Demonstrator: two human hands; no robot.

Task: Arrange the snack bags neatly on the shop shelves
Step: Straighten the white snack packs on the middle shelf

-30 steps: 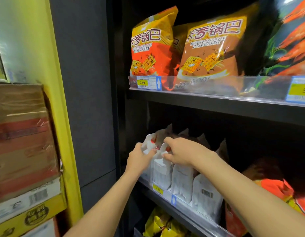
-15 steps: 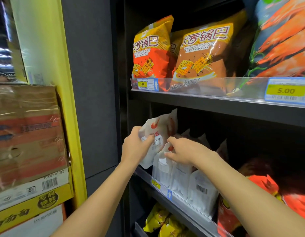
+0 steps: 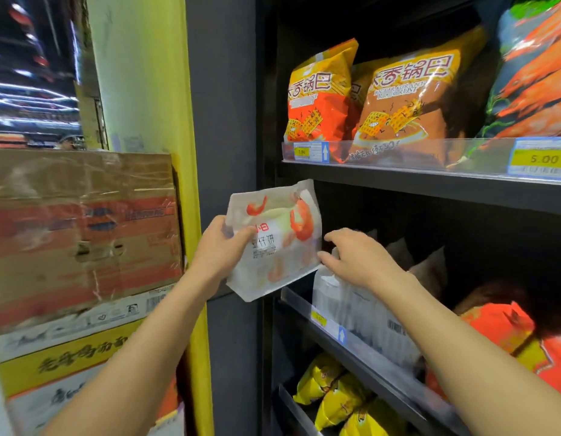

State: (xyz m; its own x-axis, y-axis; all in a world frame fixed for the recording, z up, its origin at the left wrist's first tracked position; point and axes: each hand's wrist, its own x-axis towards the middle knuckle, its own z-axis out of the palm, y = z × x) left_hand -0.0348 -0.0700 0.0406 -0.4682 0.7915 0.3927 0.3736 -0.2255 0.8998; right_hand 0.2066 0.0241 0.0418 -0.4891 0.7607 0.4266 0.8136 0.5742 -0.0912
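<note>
A white shrimp-cracker bag point(image 3: 282, 247) is gripped by the left hand point(image 3: 221, 247), with the thumb laid across the printed face and the fingers curled behind the left edge. The bag is held upright and slightly tilted in the air, just in front of the left end of the middle shelf point(image 3: 364, 350), and has not yet been set down. The right hand point(image 3: 358, 259) is laid with spread, fairly straight fingers on the tops of the row of white bags point(image 3: 361, 309) standing behind the shelf's clear front rail, and nothing is clamped in it. The step in hand is judged to be the placing of the held bag into that row. To do it well, the standing bags should be pressed back and to the right by the right hand, so that a gap is opened at the front left, and they should be steadied against toppling while the bag is brought in. The held bag should be lowered base first behind the rail, printed face turned outward, and seated fully on the shelf board rather than perched on the rail. As a soft, light pouch it is likely to crumple if squeezed, so a gentle grip near the edge is advised. Care is needed under the upper shelf point(image 3: 398, 180), where headroom looks limited, and beside the orange bags point(image 3: 499, 328) to the right, which could be crowded if the row is pushed too far.
</note>
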